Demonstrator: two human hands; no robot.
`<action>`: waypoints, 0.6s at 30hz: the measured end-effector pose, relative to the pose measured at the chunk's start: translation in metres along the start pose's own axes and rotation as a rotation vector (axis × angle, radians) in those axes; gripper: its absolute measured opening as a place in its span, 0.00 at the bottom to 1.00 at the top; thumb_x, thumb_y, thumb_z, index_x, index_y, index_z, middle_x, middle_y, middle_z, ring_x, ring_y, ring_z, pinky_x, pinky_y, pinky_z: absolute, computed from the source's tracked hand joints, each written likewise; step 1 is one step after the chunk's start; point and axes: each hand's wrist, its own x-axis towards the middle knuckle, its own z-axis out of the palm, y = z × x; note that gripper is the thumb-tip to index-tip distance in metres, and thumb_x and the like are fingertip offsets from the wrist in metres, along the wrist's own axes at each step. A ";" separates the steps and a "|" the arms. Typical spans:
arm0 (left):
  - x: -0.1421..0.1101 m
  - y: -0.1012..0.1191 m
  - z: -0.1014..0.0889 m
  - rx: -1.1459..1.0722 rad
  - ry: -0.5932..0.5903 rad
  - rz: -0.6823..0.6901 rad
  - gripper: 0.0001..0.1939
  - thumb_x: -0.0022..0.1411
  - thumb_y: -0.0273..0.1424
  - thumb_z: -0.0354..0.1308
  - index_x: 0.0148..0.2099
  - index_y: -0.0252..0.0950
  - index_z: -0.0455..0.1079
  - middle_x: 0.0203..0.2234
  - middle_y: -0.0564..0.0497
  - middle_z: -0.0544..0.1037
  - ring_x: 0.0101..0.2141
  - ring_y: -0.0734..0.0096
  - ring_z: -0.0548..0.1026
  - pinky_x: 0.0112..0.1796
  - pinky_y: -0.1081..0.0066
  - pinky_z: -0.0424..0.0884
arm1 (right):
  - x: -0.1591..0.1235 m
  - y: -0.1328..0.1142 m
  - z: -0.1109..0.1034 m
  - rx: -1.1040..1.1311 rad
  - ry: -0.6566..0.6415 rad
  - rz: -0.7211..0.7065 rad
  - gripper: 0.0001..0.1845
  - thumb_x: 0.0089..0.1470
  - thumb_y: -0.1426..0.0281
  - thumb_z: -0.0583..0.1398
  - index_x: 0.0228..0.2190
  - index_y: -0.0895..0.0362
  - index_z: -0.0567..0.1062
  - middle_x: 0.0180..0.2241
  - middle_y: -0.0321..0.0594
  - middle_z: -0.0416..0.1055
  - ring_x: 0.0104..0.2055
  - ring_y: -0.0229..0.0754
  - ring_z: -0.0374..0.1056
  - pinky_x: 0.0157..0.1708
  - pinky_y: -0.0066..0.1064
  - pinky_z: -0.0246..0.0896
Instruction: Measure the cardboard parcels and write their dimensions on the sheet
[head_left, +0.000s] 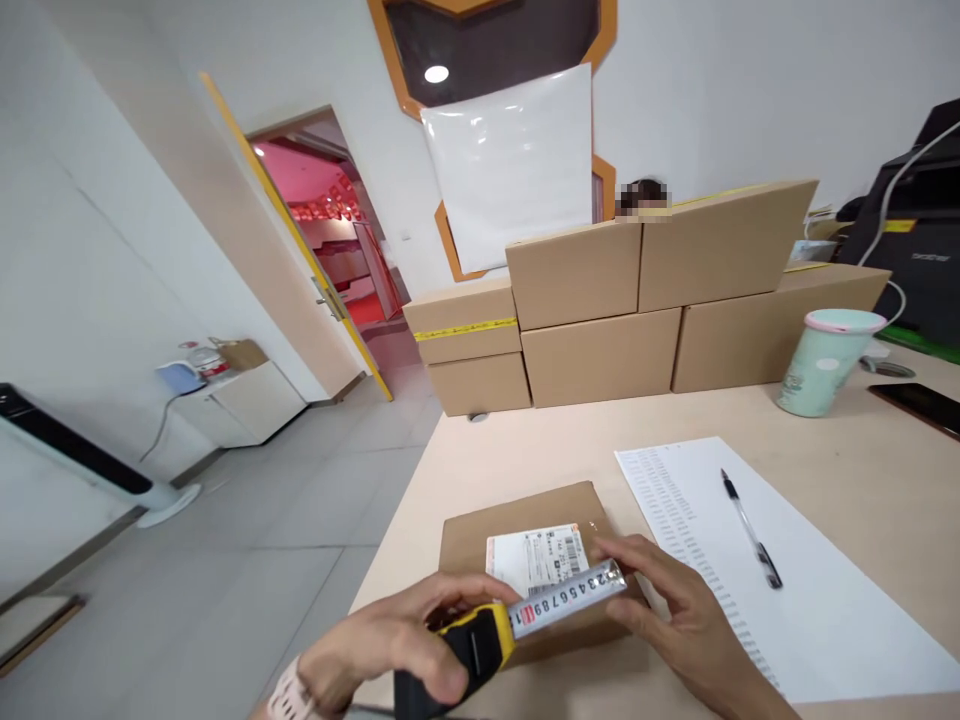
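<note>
My left hand (412, 640) is wrapped round a black and yellow tape measure (472, 650), with the thumb on its case. A short length of metal blade (566, 603) sticks out to the right, numbers facing up. My right hand (664, 605) is at the blade's hooked end, thumb and index finger apart on either side of it; whether they touch it is hard to tell. Beneath the blade lies a brown cardboard box (465, 540) bearing a white printed shipping label (517, 560). Part of the box is hidden by my hands.
Right of the box, a black pen (752, 530) rests on a printed sheet (825, 620). Stacked cartons (600, 355) line the desk's back, a person's head partly showing behind. A green cup (825, 365) and phone (919, 408) stand and lie at right.
</note>
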 end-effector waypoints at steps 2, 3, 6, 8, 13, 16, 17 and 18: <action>0.005 0.004 0.000 -0.086 -0.017 -0.034 0.35 0.41 0.32 0.64 0.56 0.45 0.68 0.51 0.55 0.73 0.49 0.59 0.68 0.50 0.64 0.62 | 0.003 0.001 -0.002 0.006 -0.018 -0.004 0.20 0.53 0.62 0.62 0.49 0.38 0.73 0.40 0.34 0.76 0.39 0.42 0.73 0.37 0.35 0.73; 0.007 0.005 0.000 -0.133 -0.028 -0.054 0.35 0.40 0.32 0.65 0.55 0.45 0.69 0.50 0.55 0.73 0.49 0.59 0.67 0.51 0.64 0.61 | 0.006 0.001 -0.003 0.013 -0.024 -0.004 0.19 0.53 0.62 0.63 0.47 0.38 0.74 0.38 0.34 0.76 0.36 0.40 0.73 0.35 0.34 0.73; 0.010 0.008 -0.001 -0.146 -0.044 -0.051 0.35 0.40 0.32 0.65 0.55 0.44 0.69 0.50 0.54 0.73 0.49 0.59 0.67 0.52 0.64 0.60 | 0.015 0.000 -0.009 0.024 -0.068 0.003 0.13 0.53 0.62 0.63 0.42 0.42 0.77 0.33 0.34 0.75 0.31 0.39 0.71 0.30 0.32 0.71; 0.009 0.009 -0.005 -0.107 -0.027 -0.046 0.34 0.42 0.33 0.65 0.56 0.44 0.68 0.51 0.54 0.72 0.50 0.58 0.66 0.52 0.63 0.60 | 0.023 0.002 -0.014 0.008 -0.110 0.032 0.09 0.53 0.61 0.62 0.38 0.46 0.78 0.31 0.35 0.75 0.32 0.40 0.71 0.32 0.33 0.70; -0.006 0.009 -0.027 0.033 0.091 -0.057 0.33 0.46 0.37 0.62 0.57 0.43 0.66 0.50 0.52 0.72 0.48 0.58 0.67 0.48 0.64 0.64 | 0.039 0.027 -0.030 -0.027 -0.051 0.125 0.12 0.52 0.58 0.62 0.35 0.49 0.79 0.34 0.39 0.75 0.38 0.45 0.71 0.40 0.38 0.68; -0.022 0.005 -0.046 0.083 0.154 -0.092 0.30 0.48 0.39 0.60 0.56 0.43 0.68 0.50 0.52 0.73 0.49 0.57 0.67 0.48 0.65 0.63 | 0.040 0.045 -0.032 -0.035 -0.024 0.142 0.12 0.53 0.58 0.61 0.36 0.50 0.79 0.38 0.41 0.74 0.42 0.46 0.70 0.44 0.39 0.66; -0.027 0.003 -0.052 0.102 0.172 -0.105 0.30 0.48 0.39 0.60 0.55 0.42 0.69 0.50 0.53 0.73 0.49 0.56 0.67 0.49 0.66 0.62 | 0.040 0.049 -0.031 -0.039 -0.029 0.146 0.12 0.53 0.58 0.61 0.36 0.50 0.79 0.39 0.41 0.73 0.43 0.47 0.69 0.44 0.39 0.65; -0.032 0.000 -0.057 0.118 0.186 -0.114 0.29 0.48 0.39 0.59 0.54 0.42 0.70 0.49 0.52 0.74 0.49 0.56 0.68 0.48 0.67 0.62 | 0.040 0.052 -0.029 -0.044 -0.038 0.150 0.12 0.53 0.58 0.61 0.36 0.50 0.79 0.39 0.41 0.73 0.43 0.47 0.69 0.44 0.39 0.65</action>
